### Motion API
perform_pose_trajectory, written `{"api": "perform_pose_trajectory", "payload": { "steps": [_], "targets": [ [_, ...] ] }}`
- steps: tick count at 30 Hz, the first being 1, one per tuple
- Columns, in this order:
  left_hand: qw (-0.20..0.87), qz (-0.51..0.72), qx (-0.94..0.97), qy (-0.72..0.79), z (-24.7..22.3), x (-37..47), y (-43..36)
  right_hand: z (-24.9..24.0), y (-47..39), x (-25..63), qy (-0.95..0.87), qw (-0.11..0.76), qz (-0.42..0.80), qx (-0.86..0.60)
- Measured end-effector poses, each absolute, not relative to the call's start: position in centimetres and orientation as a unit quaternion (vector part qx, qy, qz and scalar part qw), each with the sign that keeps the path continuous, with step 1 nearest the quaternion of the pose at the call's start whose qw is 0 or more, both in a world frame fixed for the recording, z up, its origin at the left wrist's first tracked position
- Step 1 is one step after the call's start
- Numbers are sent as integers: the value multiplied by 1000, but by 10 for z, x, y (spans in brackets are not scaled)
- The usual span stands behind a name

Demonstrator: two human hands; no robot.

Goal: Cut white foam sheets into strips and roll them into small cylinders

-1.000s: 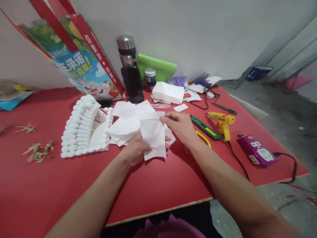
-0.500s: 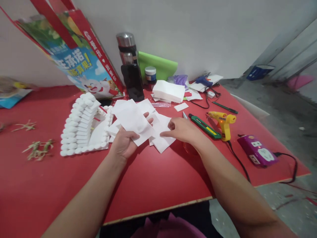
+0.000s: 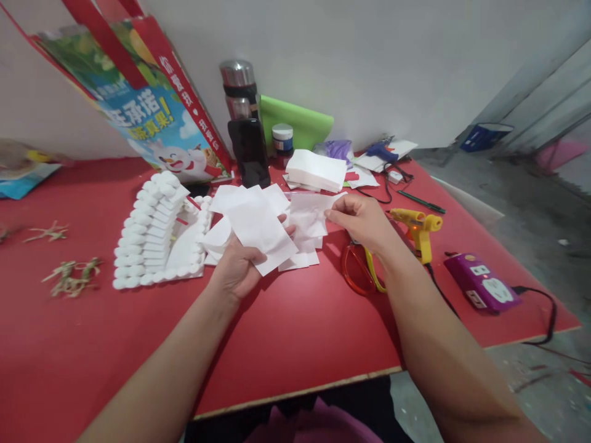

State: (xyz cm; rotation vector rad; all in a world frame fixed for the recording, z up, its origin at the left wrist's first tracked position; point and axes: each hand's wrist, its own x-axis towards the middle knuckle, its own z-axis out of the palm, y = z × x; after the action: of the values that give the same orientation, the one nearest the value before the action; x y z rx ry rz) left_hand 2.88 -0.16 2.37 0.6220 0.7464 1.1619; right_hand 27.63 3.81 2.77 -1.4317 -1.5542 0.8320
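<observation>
My left hand (image 3: 241,266) is closed on white paper sheets (image 3: 261,227), its thumb on top and fingertips showing at their right edge. My right hand (image 3: 362,220) pinches the corner of a thin paper sheet (image 3: 308,212), lifted off the others. More white paper lies under and around both, partly hidden. Left of these stands a white model (image 3: 154,243) with a row of steps and a border of rounded white pieces. Scissors (image 3: 357,271) with red and yellow handles lie below my right wrist, partly covered by it.
A yellow glue gun (image 3: 418,231) and a purple power strip (image 3: 482,282) with cords sit at the right. Behind the paper are a phone (image 3: 249,154), a flask (image 3: 237,80), a jar (image 3: 282,140) and a white paper stack (image 3: 316,170). A printed bag (image 3: 152,111) leans at the left.
My right hand has moved up and right, pulling a thin paper sheet with it. The scissors' handles have come into view, and my forearm now covers the green cutter. My left hand keeps its sheets.
</observation>
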Motion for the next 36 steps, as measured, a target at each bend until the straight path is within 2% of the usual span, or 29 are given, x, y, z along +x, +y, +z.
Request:
{"api": "perform_pose_trajectory", "payload": {
  "steps": [4,9,13,16,20,22,24,28,29,36],
  "targets": [
    [741,509,273,344,22,28,-1,33,37,272,-594,500,317,-545],
    [742,494,280,357,22,30,-3,47,30,274,-566,591,178,-546],
    [743,489,281,361,23,36,-8,53,18,265,-554,600,149,-557],
    [761,473,272,350,21,43,-15,48,9,243,-572,567,215,-552],
    [786,439,269,342,13,52,-22,39,0,211,-551,501,461,-483],
    [801,429,262,324,11,54,-23,40,-2,206,-532,478,546,-436],
    [819,419,251,303,10,54,-23,42,0,211,-527,488,536,-443],
    [846,387,259,261,13,48,-20,39,16,238,-553,541,348,-529],
    [849,379,268,251,13,46,-20,35,21,243,-555,543,335,-534],
    [880,313,303,189,1,45,-24,21,35,249,-531,496,530,-438]
  ]
}}
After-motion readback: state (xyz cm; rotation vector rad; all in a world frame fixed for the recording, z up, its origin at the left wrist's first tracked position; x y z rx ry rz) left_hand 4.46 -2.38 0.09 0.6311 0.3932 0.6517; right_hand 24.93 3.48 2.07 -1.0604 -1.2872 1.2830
